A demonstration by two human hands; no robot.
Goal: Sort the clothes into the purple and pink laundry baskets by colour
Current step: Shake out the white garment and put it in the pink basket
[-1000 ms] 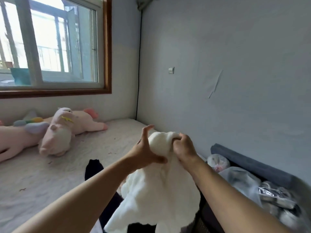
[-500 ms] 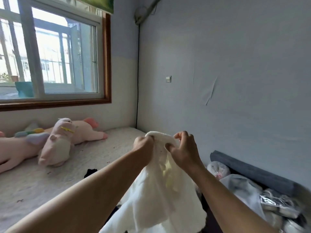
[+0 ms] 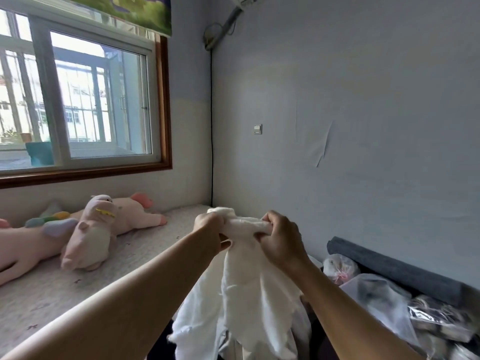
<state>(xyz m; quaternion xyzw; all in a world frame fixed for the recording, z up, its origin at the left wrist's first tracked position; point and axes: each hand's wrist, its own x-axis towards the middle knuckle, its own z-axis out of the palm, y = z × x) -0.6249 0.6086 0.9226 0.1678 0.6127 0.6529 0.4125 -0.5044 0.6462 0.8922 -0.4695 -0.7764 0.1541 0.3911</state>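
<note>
White garment (image 3: 249, 289) hangs bunched at its top between left hand (image 3: 210, 231) and right hand (image 3: 281, 241), each grip clenched on it.

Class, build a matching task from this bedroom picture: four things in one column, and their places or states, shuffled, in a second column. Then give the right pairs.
Things:
1. white garment
2. pink plush toy
3. light switch
4. grey bolster

Places or states:
A. on the grey wall
B. lying on the bed under the window
C. held up by both hands
D. along the wall at the right, behind plastic bags

Pairs: 1-C, 2-B, 3-A, 4-D
</note>
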